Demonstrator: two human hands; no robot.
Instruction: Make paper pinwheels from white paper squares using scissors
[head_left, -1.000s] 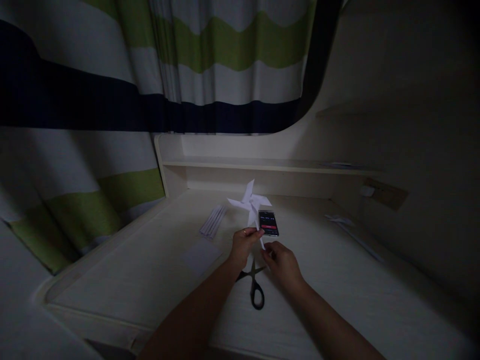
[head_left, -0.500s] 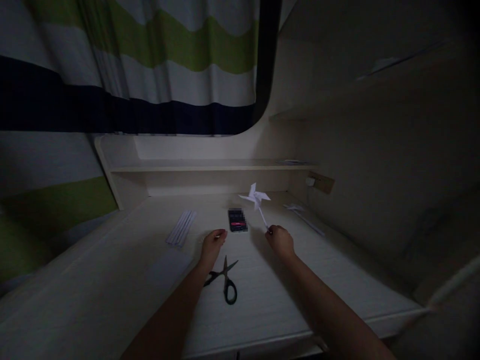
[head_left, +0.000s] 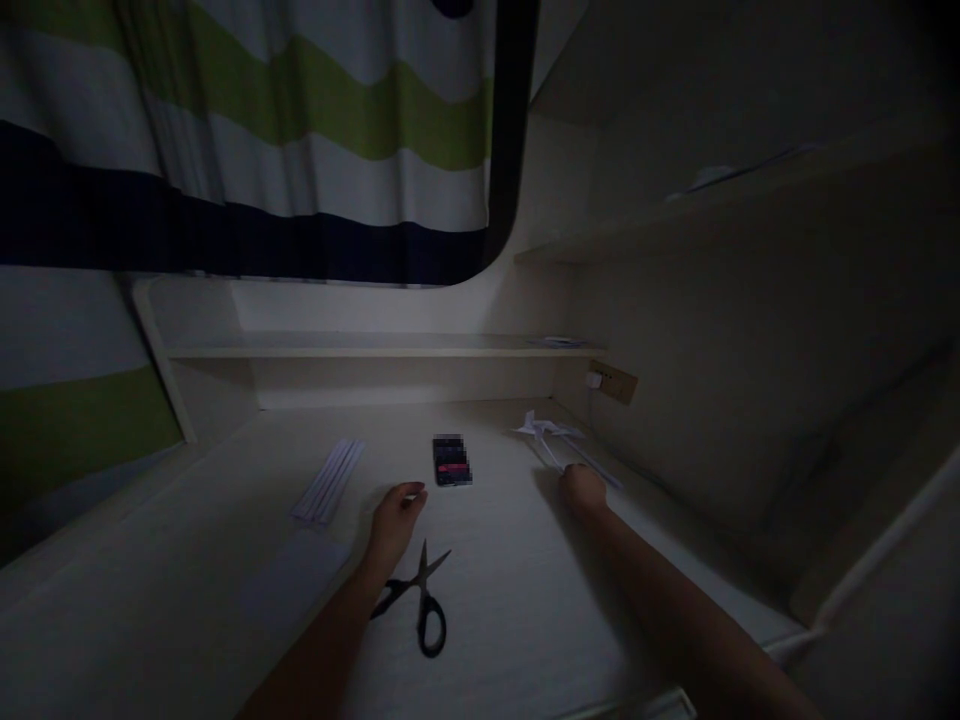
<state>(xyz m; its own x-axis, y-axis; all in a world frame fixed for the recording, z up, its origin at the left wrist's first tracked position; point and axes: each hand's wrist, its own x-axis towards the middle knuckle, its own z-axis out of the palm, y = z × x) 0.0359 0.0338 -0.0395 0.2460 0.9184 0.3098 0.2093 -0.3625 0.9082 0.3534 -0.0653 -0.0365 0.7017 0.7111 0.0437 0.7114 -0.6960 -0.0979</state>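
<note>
My right hand [head_left: 583, 490] is closed around the stick of a white paper pinwheel [head_left: 535, 427], low over the right side of the desk. Its blades overlap in view with a second white paper pinwheel [head_left: 592, 462] lying there; whether the two touch, I cannot tell. My left hand [head_left: 396, 517] hovers near the desk's middle, fingers loosely curled and a little apart from the thumb, with nothing visible in it. Just below it lie black-handled scissors [head_left: 421, 590], blades spread. A phone [head_left: 451, 462] with a lit, blurred screen lies beyond, between my hands.
Several white paper strips or sticks [head_left: 330, 482] lie side by side on the left of the desk [head_left: 510, 600]. Nearer is a pale sheet [head_left: 292, 580]. A low shelf [head_left: 375, 352] runs along the back. A plug [head_left: 593, 380] sits in the right wall's socket.
My right hand has moved right and lowered the pinwheel from above the desk to beside the other one. The left hand's fingers have parted slightly. The view has shifted.
</note>
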